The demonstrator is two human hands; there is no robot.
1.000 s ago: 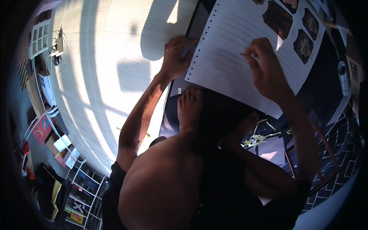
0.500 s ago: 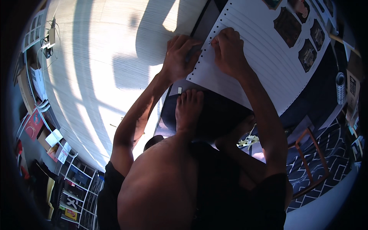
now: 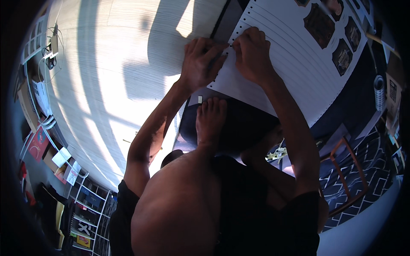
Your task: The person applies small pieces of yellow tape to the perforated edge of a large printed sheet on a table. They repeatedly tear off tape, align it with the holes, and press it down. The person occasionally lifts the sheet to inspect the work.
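A large white paper sheet point(image 3: 294, 64) with faint parallel lines has a row of dark dots along its left edge. Both hands are at that edge, fingertips nearly touching. My left hand point(image 3: 201, 63) has its fingers curled and the thumb and index closed at the border, just beyond the dots. On the sheet's side, my right hand point(image 3: 253, 55) pinches the same margin, fingers bent inward. What exactly lies between the fingertips is hidden. Dark printed pictures point(image 3: 319, 26) fill the sheet's far right part.
Under the sheet lies a dark mat point(image 3: 243, 119) on a pale wood-grain floor point(image 3: 102, 59), streaked with sunlight. A small white piece point(image 3: 200, 99) is near my bare foot point(image 3: 212, 115). A brown frame point(image 3: 348, 170) stands at right, a wire rack point(image 3: 92, 209) at lower left.
My right hand has shifted slightly up and left along the margin, closer to my left fingertips. My left hand stays in nearly the same place. The view has shifted slightly.
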